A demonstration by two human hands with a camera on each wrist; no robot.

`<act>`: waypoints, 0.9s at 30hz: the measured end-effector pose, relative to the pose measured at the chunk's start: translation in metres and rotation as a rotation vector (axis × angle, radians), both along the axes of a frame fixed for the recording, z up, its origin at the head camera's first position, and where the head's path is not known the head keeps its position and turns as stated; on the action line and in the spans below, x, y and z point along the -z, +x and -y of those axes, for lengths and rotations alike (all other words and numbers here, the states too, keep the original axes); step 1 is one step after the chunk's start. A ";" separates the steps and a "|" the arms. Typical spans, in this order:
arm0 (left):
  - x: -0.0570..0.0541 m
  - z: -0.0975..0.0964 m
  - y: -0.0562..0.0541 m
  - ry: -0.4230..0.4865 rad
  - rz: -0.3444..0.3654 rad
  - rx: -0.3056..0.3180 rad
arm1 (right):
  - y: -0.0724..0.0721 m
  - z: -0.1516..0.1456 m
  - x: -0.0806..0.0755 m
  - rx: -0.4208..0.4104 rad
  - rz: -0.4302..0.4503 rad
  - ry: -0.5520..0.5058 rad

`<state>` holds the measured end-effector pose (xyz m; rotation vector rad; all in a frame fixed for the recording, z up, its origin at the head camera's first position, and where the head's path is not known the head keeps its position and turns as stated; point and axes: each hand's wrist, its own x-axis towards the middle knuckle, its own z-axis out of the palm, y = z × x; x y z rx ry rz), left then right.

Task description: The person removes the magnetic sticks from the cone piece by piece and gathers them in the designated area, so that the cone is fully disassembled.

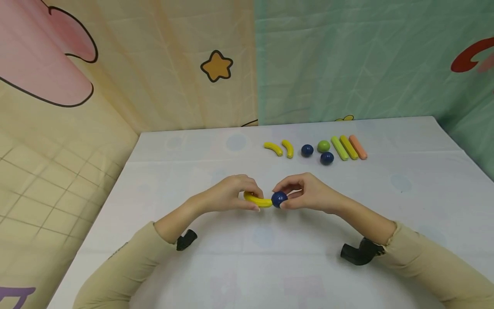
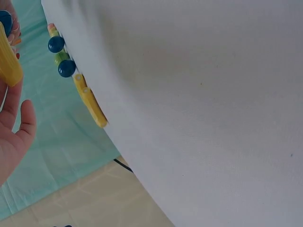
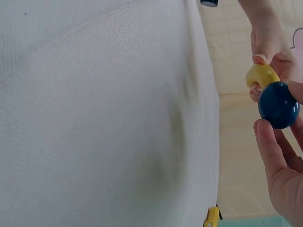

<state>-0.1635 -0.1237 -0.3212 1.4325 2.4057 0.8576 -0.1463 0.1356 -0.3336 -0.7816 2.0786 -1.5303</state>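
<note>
My left hand [image 1: 235, 193] pinches a curved yellow toy rod [image 1: 259, 200] between thumb and fingers. Opposite it, my right hand [image 1: 308, 193] holds a dark blue ball [image 1: 279, 199] in its fingertips. The rod's right end meets the ball's side in the head view, both held over the white table. From the right wrist, the glossy ball [image 3: 278, 105] overlaps the end of the yellow rod [image 3: 262, 75]. At the left wrist view's edge, the rod [image 2: 8, 59] covers part of the ball [image 2: 5, 21].
Farther back on the white table [image 1: 247, 266] lie two curved yellow rods [image 1: 273, 148], two blue balls [image 1: 307, 150] and a green ball [image 1: 323, 146]. Beside them are straight green [image 1: 339, 148], yellow [image 1: 349, 147] and orange rods [image 1: 358, 147]. Printed cloth [image 1: 162, 77] hangs behind the table.
</note>
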 end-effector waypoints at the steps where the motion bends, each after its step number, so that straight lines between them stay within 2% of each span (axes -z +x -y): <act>1: 0.000 0.000 0.000 0.001 -0.001 -0.002 | 0.000 0.000 0.000 0.003 0.002 0.001; 12: -0.002 0.000 0.001 0.012 0.005 0.015 | 0.003 0.000 -0.004 0.001 0.027 -0.005; 27: -0.007 -0.001 0.003 0.015 -0.037 0.066 | 0.006 -0.002 -0.005 -0.017 0.043 -0.003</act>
